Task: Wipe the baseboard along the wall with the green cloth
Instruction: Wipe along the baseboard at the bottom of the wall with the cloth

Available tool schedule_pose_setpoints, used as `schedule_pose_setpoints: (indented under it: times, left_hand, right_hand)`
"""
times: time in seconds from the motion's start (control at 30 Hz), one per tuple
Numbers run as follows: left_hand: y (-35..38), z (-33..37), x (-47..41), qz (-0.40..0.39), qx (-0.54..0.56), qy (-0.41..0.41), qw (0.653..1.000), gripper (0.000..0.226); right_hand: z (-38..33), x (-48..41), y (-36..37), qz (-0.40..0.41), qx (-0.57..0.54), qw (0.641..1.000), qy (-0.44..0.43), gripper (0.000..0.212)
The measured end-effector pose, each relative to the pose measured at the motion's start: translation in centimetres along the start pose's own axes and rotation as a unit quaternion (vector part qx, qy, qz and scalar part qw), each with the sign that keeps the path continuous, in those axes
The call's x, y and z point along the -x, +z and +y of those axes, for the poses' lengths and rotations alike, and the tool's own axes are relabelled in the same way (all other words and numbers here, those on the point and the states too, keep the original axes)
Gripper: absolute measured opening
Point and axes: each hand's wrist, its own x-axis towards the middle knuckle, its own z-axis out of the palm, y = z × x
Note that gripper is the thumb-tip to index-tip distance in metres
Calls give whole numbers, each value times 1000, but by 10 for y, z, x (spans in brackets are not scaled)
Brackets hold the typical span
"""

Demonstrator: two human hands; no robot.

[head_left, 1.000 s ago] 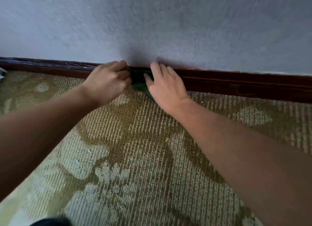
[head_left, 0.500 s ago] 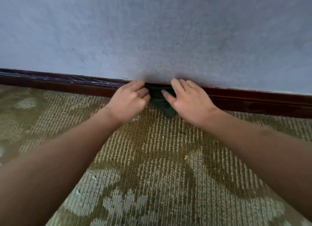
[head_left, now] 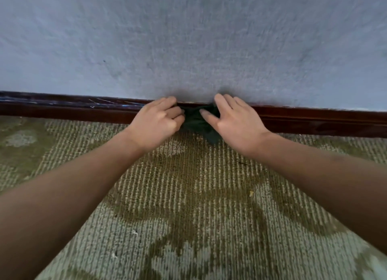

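Dark green cloth [head_left: 196,124], soft bunched fabric: sits pressed against the face of the dark red-brown glossy wooden baseboard [head_left: 314,120], its upper edge at the board's top lip, and a loose corner hangs down onto the floor covering.

Handling, judged: light, limp, no stiffness of its own. It takes the shape of whatever presses it, so it should follow the board's moulding. It probably drags rather than slips on the varnish. Not fragile. Best hold is on the bunched ends, with flat pressure over the middle to keep fabric against wood. The hanging corner may snag on the floor pile.

Position relative to hands: cloth lies between the two, touching both.
- Left hand [head_left: 156,124]: fingers curled into a loose fist at the cloth's left end, apparently gripping that end. The contact itself is hidden under the knuckles.
- Right hand [head_left: 236,124]: fingers nearly straight, spread over the board's top edge, with the thumb laid across the cloth's right part. Pressing, not clenched.

Surroundings: pale grey-blue textured plaster wall [head_left: 188,38] above the board. Olive and cream ribbed patterned carpet [head_left: 188,196] below. Pale scratch marks show on the board left of the hands.
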Motion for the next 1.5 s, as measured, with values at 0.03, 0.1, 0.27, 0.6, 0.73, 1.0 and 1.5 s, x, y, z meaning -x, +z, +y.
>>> schedule_pose_setpoints:
  times: [0.03,0.1,0.27,0.6,0.73,1.0,1.5]
  left_hand:
    - [1,-3,2,6,4,-4,1000,32]
    - [3,-8,5,16,11,-8,1000,31]
    - [18,-3,10,37,44,-7,998,25]
    - [8,-12,21,21,82,-35,996,36]
    - [5,-22,36,-2,75,-54,996,20]
    - [4,-25,36,-11,151,-150,977,34]
    - [-13,-6,14,-176,39,-211,961,21]
  right_hand:
    - [0,-2,-2,18,10,1000,9,47]
    - [1,-5,-1,46,29,998,18,49]
    - [-9,0,12,14,-10,1000,16,60]
    - [-20,-9,0,-34,-150,987,48,47]
    - [-34,-22,-3,-45,-114,992,26,55]
    - [-33,-38,-8,-88,-79,993,-11,62]
    - [-28,-35,-15,-80,-7,994,-75,58]
